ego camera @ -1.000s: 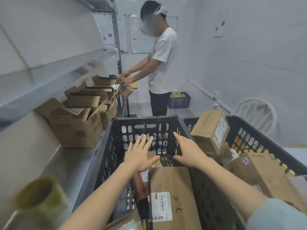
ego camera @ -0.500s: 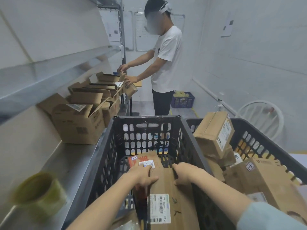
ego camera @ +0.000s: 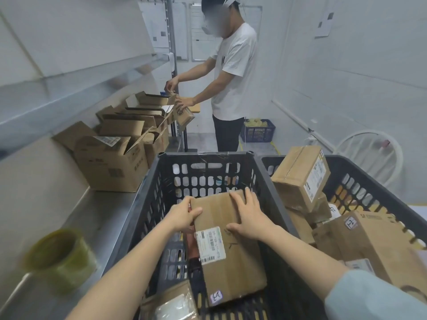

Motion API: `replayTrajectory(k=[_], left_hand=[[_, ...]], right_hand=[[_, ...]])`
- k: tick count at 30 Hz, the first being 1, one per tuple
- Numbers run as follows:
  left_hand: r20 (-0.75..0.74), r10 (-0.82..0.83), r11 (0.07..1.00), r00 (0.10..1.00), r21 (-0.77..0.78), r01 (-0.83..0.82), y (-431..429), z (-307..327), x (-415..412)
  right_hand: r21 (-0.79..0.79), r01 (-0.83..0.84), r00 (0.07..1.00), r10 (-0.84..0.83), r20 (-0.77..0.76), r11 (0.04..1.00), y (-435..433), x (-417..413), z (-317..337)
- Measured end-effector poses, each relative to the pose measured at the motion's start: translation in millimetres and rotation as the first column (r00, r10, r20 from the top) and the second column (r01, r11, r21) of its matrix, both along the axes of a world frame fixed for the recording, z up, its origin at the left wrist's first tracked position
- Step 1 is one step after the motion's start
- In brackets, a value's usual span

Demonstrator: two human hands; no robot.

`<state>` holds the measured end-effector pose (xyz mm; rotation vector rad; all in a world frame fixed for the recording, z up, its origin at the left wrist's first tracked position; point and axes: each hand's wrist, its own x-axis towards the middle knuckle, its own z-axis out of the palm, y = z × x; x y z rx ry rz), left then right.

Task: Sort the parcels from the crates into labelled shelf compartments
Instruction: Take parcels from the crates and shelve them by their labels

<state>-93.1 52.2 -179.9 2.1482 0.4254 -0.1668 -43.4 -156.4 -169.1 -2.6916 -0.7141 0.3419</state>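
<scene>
Parcel in play is a long flat cardboard parcel [ego camera: 228,248], and it is lying lengthwise in the left crate [ego camera: 147,204], sitting on top of the other packets there. The left hand [ego camera: 183,215] is gripping its far left corner, fingers curled round the edge and thumb on top, while the right hand [ego camera: 248,215] is pressing down on the top face with fingers spread flat. A reddish packet [ego camera: 190,241] is peeking out underneath on the left, and a plastic-wrapped packet [ego camera: 171,303] is crowding the near corner. The crate's tall black walls are hemming the parcel in on both sides. Just beside it, the right crate [ego camera: 369,179] is heaped with boxes, a tall box [ego camera: 300,179] leaning up against the shared wall. To the left, a steel shelf [ego camera: 99,218] is carrying a row of open cartons [ego camera: 111,162] and, nearer, a roll of yellowish tape [ego camera: 60,257]. Beyond the crates another person [ego camera: 233,72] is standing at the shelf, handling a small box, with a blue basket [ego camera: 257,130] on the floor behind. As for writing, a white barcode label [ego camera: 210,245] is showing on the parcel, digits too blurred to read, and a handwritten sticker [ego camera: 216,296] at its near end is not legible either. The big box [ego camera: 369,239] on the right is showing printed "SF" lettering and a sticker [ego camera: 350,221] that seems to read 12.
</scene>
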Motion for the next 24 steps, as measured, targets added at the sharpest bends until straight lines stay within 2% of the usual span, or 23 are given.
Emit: replayTrajectory(k=[4, 8, 15, 20, 24], left_hand=[[0.047, 0.120, 0.991, 0.992, 0.047, -0.123, 17.7, -0.8, -1.0], [0.094, 0.181, 0.981, 0.979, 0.056, -0.187, 24.5, -2.2, 0.9], [0.158, 0.283, 0.958, 0.946, 0.008, -0.288, 22.2, 2.8, 2.5], [0.165, 0.254, 0.966, 0.953, -0.085, -0.242, 17.9, 2.3, 1.2], [0.150, 0.187, 0.951, 0.971, -0.275, -0.141, 12.2, 6.4, -2.7]], right_hand=[[-0.014, 0.013, 0.984, -0.016, -0.176, 1.000, -2.0, -0.1, -3.2], [0.028, 0.024, 0.996, -0.021, -0.091, 0.999, -1.2, 2.4, -1.8], [0.101, 0.017, 1.000, -0.014, -0.026, 0.995, 0.0, 5.8, -1.8], [0.154, 0.050, 0.998, -0.045, -0.035, 0.987, 1.5, 7.4, 0.8], [0.188, 0.065, 0.998, -0.060, -0.031, 0.980, 1.8, 7.2, 4.0]])
